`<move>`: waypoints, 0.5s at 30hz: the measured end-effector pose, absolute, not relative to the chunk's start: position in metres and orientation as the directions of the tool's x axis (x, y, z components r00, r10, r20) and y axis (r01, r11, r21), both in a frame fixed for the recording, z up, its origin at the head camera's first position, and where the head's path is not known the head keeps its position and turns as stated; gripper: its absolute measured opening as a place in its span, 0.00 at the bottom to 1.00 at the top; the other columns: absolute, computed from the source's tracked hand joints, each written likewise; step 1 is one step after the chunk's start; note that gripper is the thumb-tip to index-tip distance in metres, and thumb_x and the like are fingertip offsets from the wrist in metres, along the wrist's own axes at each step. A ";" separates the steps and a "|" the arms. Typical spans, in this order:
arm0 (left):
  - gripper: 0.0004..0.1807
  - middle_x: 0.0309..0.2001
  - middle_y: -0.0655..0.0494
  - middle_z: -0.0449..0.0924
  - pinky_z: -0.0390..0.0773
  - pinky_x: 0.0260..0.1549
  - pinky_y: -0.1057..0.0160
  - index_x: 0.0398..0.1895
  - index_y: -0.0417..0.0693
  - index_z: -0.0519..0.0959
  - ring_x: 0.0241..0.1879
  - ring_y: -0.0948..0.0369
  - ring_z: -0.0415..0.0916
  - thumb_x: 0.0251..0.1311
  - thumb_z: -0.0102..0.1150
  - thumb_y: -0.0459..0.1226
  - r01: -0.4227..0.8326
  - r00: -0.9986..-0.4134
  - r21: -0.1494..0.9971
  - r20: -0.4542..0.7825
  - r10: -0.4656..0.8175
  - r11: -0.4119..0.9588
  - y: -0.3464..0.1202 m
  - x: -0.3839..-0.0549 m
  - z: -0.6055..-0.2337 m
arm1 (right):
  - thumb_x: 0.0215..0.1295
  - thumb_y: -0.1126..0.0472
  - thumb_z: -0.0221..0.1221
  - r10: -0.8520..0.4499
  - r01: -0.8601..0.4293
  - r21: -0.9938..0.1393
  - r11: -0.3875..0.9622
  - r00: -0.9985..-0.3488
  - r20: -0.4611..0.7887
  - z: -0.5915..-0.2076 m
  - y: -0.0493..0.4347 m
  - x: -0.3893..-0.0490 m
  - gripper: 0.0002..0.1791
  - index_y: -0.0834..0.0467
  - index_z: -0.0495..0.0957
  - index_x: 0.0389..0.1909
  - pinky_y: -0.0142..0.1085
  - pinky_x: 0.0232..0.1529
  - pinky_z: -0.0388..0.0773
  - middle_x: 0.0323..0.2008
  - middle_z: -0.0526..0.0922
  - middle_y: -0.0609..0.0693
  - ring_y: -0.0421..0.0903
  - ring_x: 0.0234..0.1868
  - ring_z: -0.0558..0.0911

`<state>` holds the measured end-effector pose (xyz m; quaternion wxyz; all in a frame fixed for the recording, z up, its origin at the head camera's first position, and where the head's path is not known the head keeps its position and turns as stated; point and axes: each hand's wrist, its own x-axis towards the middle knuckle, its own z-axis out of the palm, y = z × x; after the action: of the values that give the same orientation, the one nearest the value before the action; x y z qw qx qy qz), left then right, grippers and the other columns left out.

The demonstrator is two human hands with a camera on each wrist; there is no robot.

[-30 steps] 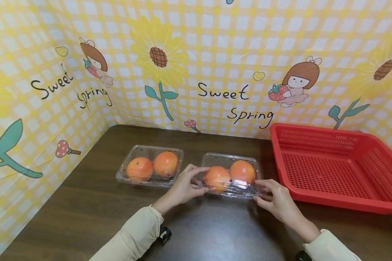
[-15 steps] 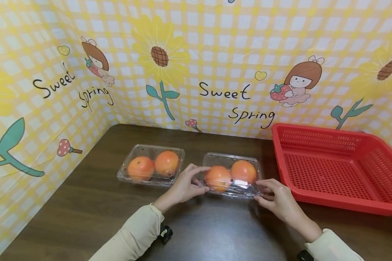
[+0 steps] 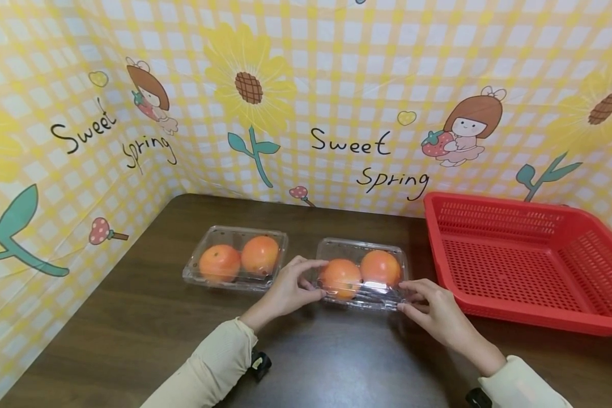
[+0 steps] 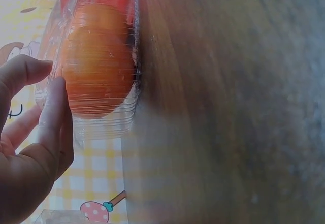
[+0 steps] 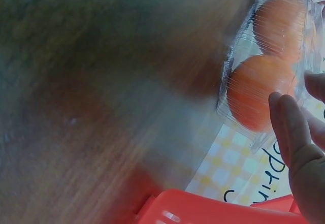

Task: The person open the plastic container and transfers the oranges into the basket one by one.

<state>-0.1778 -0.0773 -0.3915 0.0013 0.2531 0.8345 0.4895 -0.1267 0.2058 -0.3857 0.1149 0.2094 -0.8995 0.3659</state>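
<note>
A clear plastic fruit box (image 3: 359, 303) with two oranges (image 3: 340, 277) inside sits on the brown table in front of me, its lid down. At its left end, my left hand (image 3: 288, 288) pinches the rim between thumb and fingers; the left wrist view shows the fingertips on the rim of the box (image 4: 104, 127). My right hand (image 3: 437, 313) grips the right front corner the same way, thumb low and fingers above. In the right wrist view those fingers overlap the end of the box (image 5: 238, 115). A second clear box (image 3: 204, 281) holding two oranges stands left of my left hand.
A red perforated plastic basket (image 3: 494, 266) stands on the right, close beside my right hand. Yellow checked cloth (image 3: 331, 73) with printed flowers and lettering rises behind and at the left of the dark wooden table (image 3: 316, 362).
Almost nothing differs: both hands keep hold of the box's ends, the right thumb shifting very slightly. The view has drifted a little.
</note>
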 end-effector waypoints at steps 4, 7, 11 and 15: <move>0.29 0.39 0.43 0.68 0.76 0.22 0.72 0.52 0.44 0.74 0.21 0.67 0.75 0.40 0.64 0.28 0.422 -0.877 0.808 0.248 0.412 0.412 -0.075 -0.177 -0.392 | 0.45 0.71 0.65 -0.304 -0.475 -0.587 0.655 -0.878 0.371 -0.387 0.207 -0.127 0.18 0.68 0.76 0.40 0.34 0.29 0.79 0.35 0.77 0.56 0.45 0.30 0.80; 0.29 0.38 0.44 0.68 0.75 0.20 0.72 0.52 0.45 0.74 0.19 0.68 0.74 0.39 0.64 0.27 0.427 -0.879 0.794 0.252 0.404 0.433 -0.074 -0.176 -0.392 | 0.43 0.72 0.66 -0.337 -0.521 -0.527 0.671 -0.848 0.408 -0.389 0.208 -0.128 0.19 0.68 0.76 0.40 0.33 0.28 0.79 0.34 0.77 0.56 0.45 0.29 0.80; 0.30 0.38 0.44 0.68 0.75 0.18 0.72 0.51 0.45 0.74 0.18 0.68 0.72 0.37 0.64 0.27 0.438 -0.876 0.777 0.258 0.407 0.452 -0.074 -0.176 -0.391 | 0.40 0.72 0.67 -0.406 -0.600 -0.392 0.697 -0.782 0.473 -0.391 0.208 -0.130 0.21 0.69 0.75 0.39 0.29 0.26 0.78 0.33 0.77 0.56 0.44 0.28 0.80; 0.30 0.37 0.44 0.69 0.75 0.19 0.72 0.51 0.45 0.74 0.18 0.69 0.72 0.37 0.63 0.27 0.460 -0.865 0.754 0.262 0.429 0.469 -0.075 -0.179 -0.389 | 0.40 0.71 0.67 -0.461 -0.638 -0.252 0.728 -0.727 0.509 -0.392 0.208 -0.130 0.22 0.68 0.74 0.40 0.30 0.25 0.78 0.33 0.76 0.55 0.43 0.27 0.79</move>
<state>-0.1791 -0.0754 -0.3893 -0.0179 0.2594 0.8569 0.4452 -0.1300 0.2078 -0.3917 0.2109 0.3032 -0.9053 0.2098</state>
